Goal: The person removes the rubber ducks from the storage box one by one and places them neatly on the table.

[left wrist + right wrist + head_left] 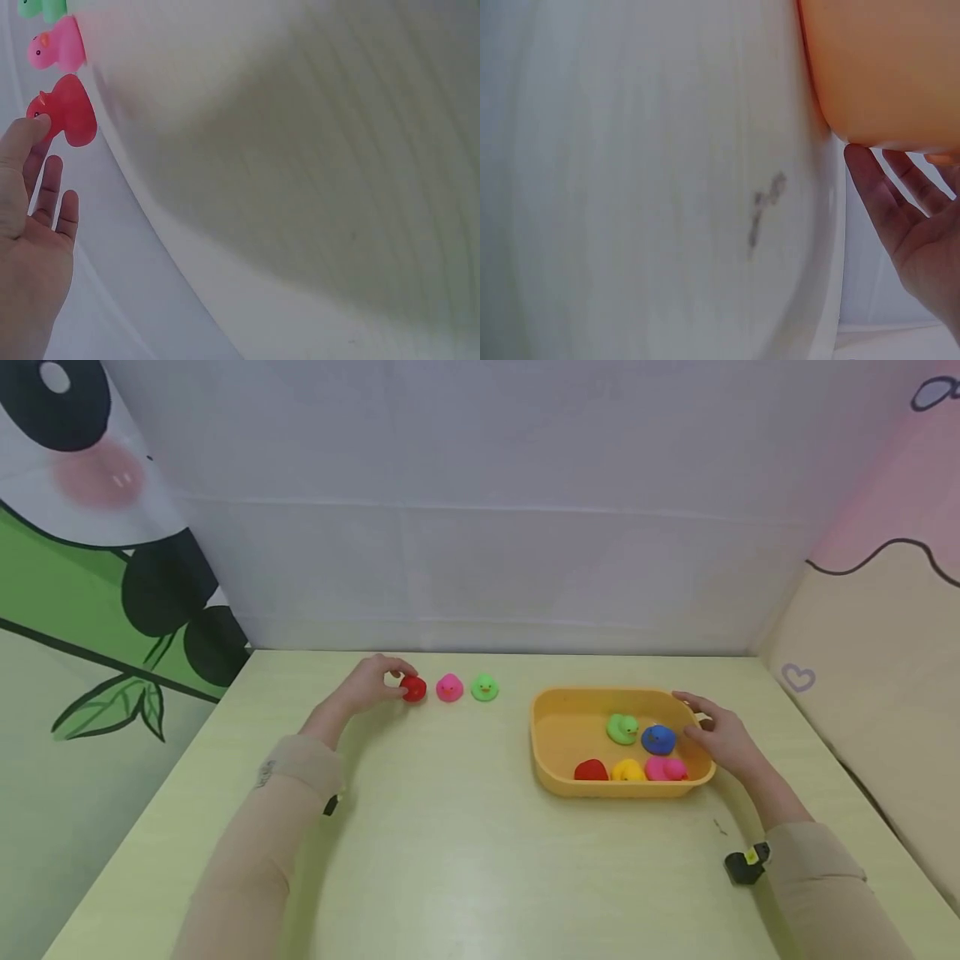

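Note:
My left hand pinches a red rubber duck between thumb and fingers, at the left end of a short row on the table. Beside it stand a pink duck and a green duck. On the other side, my right hand holds the right end of a yellow-orange tray. Its thumb lies over the rim, and in the right wrist view its fingers reach against the outer wall. Inside the tray are a green duck, a blue duck, a red duck, a yellow duck and pink duck shapes.
The pale wooden table ends at a white cloth backdrop. Printed side panels flank it. A dark smudge marks the tabletop near the tray.

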Tool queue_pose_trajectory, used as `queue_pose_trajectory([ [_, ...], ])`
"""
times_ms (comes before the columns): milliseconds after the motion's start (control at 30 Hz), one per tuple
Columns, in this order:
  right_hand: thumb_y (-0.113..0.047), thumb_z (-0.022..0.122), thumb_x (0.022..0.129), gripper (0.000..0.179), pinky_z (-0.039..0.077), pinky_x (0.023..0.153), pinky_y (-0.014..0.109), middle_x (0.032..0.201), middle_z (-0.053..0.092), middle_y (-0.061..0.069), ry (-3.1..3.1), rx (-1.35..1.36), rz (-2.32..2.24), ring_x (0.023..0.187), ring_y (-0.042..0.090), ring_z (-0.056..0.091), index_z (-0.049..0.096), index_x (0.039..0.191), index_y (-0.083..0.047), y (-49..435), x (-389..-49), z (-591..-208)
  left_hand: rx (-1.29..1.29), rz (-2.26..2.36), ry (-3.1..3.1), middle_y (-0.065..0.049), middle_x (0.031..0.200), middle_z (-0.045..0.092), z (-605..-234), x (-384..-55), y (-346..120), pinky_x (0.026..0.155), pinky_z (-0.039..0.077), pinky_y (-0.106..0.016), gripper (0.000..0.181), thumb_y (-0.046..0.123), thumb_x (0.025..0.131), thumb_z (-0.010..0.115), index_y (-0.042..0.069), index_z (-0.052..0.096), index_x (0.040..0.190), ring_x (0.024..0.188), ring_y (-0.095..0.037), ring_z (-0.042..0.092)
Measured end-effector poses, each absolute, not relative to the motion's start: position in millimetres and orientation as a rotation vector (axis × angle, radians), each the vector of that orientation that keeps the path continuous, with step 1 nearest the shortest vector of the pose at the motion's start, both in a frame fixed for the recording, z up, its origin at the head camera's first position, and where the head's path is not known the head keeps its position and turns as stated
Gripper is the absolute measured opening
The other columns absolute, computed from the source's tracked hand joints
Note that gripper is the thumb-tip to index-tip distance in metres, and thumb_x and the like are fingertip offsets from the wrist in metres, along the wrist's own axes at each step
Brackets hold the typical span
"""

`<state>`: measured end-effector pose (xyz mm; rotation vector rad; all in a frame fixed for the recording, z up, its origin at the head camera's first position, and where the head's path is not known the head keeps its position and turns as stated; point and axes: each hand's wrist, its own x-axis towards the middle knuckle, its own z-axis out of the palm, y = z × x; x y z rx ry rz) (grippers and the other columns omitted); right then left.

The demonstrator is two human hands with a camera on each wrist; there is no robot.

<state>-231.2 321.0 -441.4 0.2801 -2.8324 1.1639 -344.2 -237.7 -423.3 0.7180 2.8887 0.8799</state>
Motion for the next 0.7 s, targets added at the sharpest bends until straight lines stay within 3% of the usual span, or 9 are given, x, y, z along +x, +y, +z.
queue_pose_trajectory([
  [167,-0.002,0.053,0.091,0.051,0.046,0.063,0.016,0.128,0.045,0.032,-2.835,0.277,1.167,0.085,0.033,0.059,0.04,0.141,-0.003,319.9,-230.2,-440.3,0.724,0.892,2.889,-0.01,0.106,0.065,-429.7,-346.3,-237.6,0.088,0.04,-0.044,0.029,0.005,0.082,0.069,0.007,0.067,0.111,0.1,-0.031,0.053],
  [400,0.001,0.053,0.09,0.051,0.043,0.058,0.018,0.125,0.045,0.033,-2.847,0.259,1.182,0.074,0.029,0.054,0.04,0.14,0.0,317.5,-229.9,-438.5,0.663,0.882,2.876,-0.01,0.108,0.063,-434.8,-348.9,-236.2,0.089,0.041,-0.045,0.029,0.006,0.085,0.065,0.01,0.066,0.114,0.103,-0.031,0.052],
  [700,-0.004,0.053,0.091,0.052,0.045,0.063,0.018,0.128,0.044,0.031,-2.846,0.263,1.177,0.082,0.031,0.056,0.039,0.142,-0.005,319.8,-229.9,-439.0,0.605,0.95,2.863,-0.011,0.116,0.063,-433.0,-350.4,-235.5,0.095,0.039,-0.047,0.034,0.013,0.088,0.066,0.006,0.062,0.12,0.11,-0.031,0.051],
])
